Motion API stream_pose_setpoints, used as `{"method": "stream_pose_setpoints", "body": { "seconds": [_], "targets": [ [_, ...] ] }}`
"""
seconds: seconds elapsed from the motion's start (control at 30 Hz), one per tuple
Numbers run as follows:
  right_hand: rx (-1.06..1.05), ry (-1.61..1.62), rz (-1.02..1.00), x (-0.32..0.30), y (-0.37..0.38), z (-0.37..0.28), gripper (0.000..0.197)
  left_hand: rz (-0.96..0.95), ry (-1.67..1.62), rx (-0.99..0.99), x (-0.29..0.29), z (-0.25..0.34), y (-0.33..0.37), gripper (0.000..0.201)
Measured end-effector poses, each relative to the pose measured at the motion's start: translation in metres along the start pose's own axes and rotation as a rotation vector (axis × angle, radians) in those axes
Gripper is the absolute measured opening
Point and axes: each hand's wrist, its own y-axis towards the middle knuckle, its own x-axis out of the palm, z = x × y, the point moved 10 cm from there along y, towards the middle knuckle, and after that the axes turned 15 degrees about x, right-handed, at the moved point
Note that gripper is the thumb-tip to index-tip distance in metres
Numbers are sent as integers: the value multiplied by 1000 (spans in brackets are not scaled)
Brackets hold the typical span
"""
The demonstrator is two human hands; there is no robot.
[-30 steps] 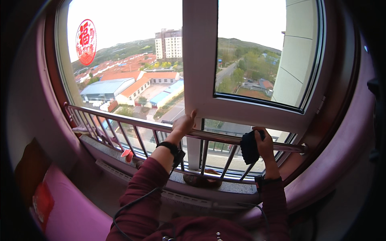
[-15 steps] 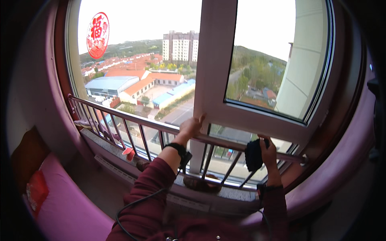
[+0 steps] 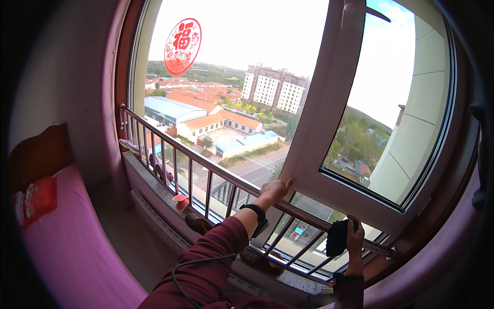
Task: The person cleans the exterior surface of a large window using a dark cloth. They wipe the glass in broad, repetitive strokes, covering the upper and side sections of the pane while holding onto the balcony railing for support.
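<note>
My left hand (image 3: 276, 190) is closed over the top bar of a metal window railing (image 3: 224, 174), its thumb sticking out by the white window sash (image 3: 309, 177). Farther right, my right hand (image 3: 355, 238) grips a dark, thick-looking cloth (image 3: 337, 238). That hand is raised beside the railing, just under the sash's lower edge, and its fingers are partly hidden. Whether the cloth touches the bar, I cannot tell. A dark band circles my left wrist, and a cable runs along the maroon sleeve.
Shoes (image 3: 135, 146) and a red item (image 3: 180, 202) rest by the railing along the stone sill (image 3: 298, 281). At the left stands a bed (image 3: 72, 242) with a pink cover and a red package (image 3: 40, 200). A window handle (image 3: 378, 14) juts out above. Pink curtains hang both sides.
The view has turned and tilted, so the window and railing sit farther right and lower, and more of the bed shows. Both hands keep their grips.
</note>
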Motion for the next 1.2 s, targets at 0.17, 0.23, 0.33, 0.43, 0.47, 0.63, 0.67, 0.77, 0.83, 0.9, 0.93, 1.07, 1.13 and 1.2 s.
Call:
{"method": "stream_pose_setpoints", "body": {
  "seconds": [0.17,0.23,0.33,0.43,0.47,0.63,0.67,0.77,0.83,0.9,0.93,1.07,1.13,1.2],
  "targets": [
    [3,-5,-9,3,-2,0,25,48,8,-19,0,-3,0,93],
    [-27,-110,40,1,-3,-5,23,39,10,4,3,-3,4,92],
    [-87,-27,21,-2,-6,-13,20,1,50,-27,5,-7,6,91],
    [13,25,-32,0,-3,-2,19,-5,33,-23,5,-8,6,91],
    [16,20,-39,1,-2,-1,19,3,18,0,5,-7,6,91],
    [-21,-9,-46,0,-5,-25,19,-10,-25,36,11,-9,11,91],
    [-56,-28,-37,-2,-6,-40,19,5,-33,43,10,-10,13,90],
    [-196,-67,-16,-12,-6,-105,20,-13,-67,51,15,-12,18,90],
    [-234,-126,10,-21,3,-154,22,-59,-85,38,19,-13,19,89],
    [-263,-181,45,-30,21,-206,26,-35,-69,61,14,-11,21,88],
    [-335,-203,67,-33,29,-235,29,-55,-52,52,15,-12,20,88],
    [-457,-231,165,-48,77,-336,40,-7,-130,51,12,-10,19,80],
    [-583,-291,277,-56,97,-388,43,13,-114,84,10,-6,20,77],
    [-653,-287,359,-64,121,-433,45,33,-112,88,9,-5,20,75]
  ]
}}
